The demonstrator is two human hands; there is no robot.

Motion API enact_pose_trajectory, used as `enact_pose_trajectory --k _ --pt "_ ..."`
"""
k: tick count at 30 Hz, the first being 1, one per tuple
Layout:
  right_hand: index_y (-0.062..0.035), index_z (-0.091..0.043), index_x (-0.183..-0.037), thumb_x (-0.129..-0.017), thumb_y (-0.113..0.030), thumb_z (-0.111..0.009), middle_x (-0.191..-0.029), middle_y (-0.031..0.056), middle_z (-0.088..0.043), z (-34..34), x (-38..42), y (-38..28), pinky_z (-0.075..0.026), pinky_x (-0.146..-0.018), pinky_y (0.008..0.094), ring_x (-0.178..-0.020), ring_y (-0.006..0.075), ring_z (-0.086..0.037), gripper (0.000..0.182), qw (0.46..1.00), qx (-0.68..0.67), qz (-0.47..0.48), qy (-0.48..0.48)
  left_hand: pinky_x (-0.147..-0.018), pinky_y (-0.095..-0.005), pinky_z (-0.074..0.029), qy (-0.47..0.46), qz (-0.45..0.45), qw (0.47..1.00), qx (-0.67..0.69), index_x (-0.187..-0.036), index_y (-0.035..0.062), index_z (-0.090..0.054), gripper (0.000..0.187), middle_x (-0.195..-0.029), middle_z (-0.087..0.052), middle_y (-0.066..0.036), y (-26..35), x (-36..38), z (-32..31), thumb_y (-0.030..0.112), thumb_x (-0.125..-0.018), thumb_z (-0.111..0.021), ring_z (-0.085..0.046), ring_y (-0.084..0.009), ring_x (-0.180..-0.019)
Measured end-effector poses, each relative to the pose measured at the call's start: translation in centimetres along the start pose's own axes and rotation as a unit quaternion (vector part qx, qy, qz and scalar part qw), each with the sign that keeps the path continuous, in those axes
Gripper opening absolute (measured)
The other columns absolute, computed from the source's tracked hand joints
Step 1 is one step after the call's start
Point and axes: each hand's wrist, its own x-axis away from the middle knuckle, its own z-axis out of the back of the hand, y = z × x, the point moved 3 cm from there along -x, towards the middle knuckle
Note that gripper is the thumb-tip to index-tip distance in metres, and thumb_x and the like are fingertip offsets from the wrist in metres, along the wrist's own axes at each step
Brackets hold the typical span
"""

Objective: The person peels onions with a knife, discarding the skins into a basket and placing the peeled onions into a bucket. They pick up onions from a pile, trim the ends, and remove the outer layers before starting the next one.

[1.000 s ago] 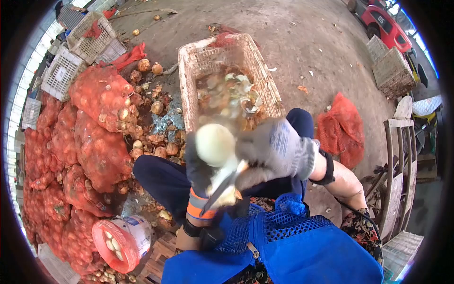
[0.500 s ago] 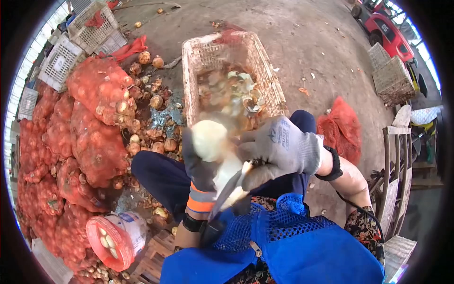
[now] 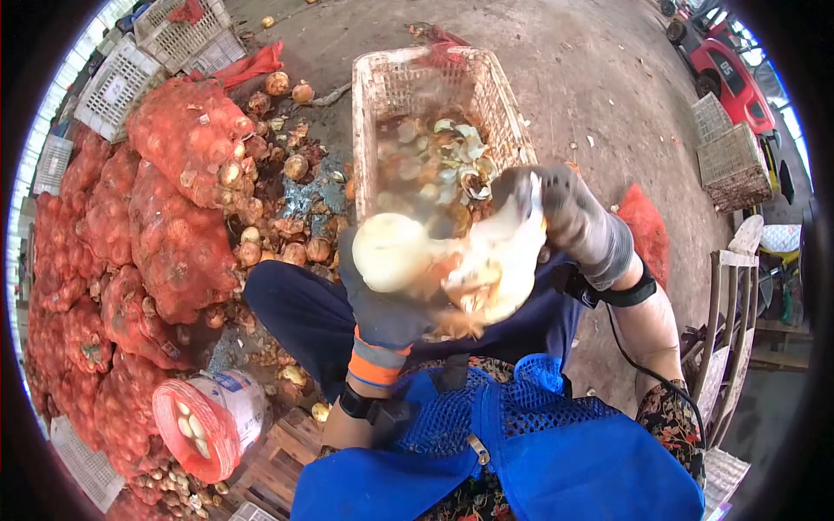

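My left hand (image 3: 375,306), in a dark glove with an orange and grey cuff, is closed around a pale, smooth peeled onion (image 3: 388,252). To the right, my right hand (image 3: 569,213) in a grey glove grips a sheet of onion skin (image 3: 499,265), white with brown edges and blurred by motion. The skin hangs down from the fingers and stretches toward the onion. Both hands are above my lap, at the near end of a dirty white plastic crate (image 3: 361,130). Loose peelings (image 3: 460,156) lie inside that crate.
Red mesh sacks of onions (image 3: 178,252) are piled at the left, with loose onions (image 3: 295,167) on the floor beside them. A bucket lined with red mesh (image 3: 230,417) holds peeled onions at lower left. Crates (image 3: 734,165) and a wooden chair (image 3: 734,304) stand at right.
My right hand has moved up and right, drawing a large piece of skin away from the onion. The dark blade seen earlier near the left cuff no longer shows there.
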Motion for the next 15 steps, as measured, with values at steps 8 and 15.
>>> enact_pose_trajectory --k 8,15 --pt "0.0014 -0.055 -0.11 -0.085 -0.049 -0.059 -0.093 0.0072 -0.062 1.5 -0.7 0.7 -0.05 -0.071 0.0306 -0.081 0.0177 -0.061 0.056 0.95 0.168 0.236 0.118 -0.096 -0.0466 -0.045 -0.046 0.044 0.983 0.172 -0.128 0.0024 -0.046 0.057 -0.127 -0.051 -0.018 -1.2 -0.6 0.7 0.047 -0.093 -0.038 -0.052 -0.0329 -0.114" --pt "-0.0012 -0.058 -0.105 -0.079 -0.036 -0.068 -0.086 0.0098 -0.065 4.5 -1.3 -4.0 -0.052 -0.067 0.0346 -0.077 0.0216 -0.064 0.045 0.96 0.0 0.182 0.215 -0.09 -0.0445 -0.05 -0.246 0.077 0.895 0.363 -0.123 -0.001 -0.047 0.044 -0.115 -0.058 -0.018 0.7 0.5 -1.3 0.031 -0.095 -0.038 -0.058 -0.0295 -0.107"
